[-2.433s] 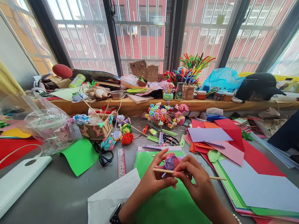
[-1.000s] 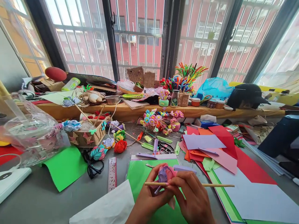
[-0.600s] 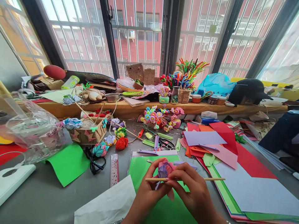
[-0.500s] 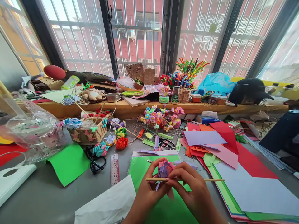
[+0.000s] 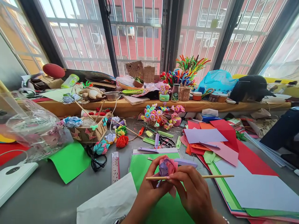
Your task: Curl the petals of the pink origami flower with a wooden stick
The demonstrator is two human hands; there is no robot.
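Paper flower [image 5: 167,167], pink and purple, sits between both hands above the green sheet [image 5: 142,165]. Left hand [image 5: 149,193] grips the flower from below, thumb beside its petals. Right hand [image 5: 193,193] pinches a wooden stick [image 5: 217,176] that lies across the flower's front, touching it

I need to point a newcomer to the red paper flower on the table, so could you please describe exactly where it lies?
Start at the woven basket on the grey table, left of centre below the window ledge. Right of it lies a cluster of folded paper flowers, and the red paper flower is its rightmost one, above the ruler. It alone is solid red; its neighbours are teal, yellow-green or pale blue.
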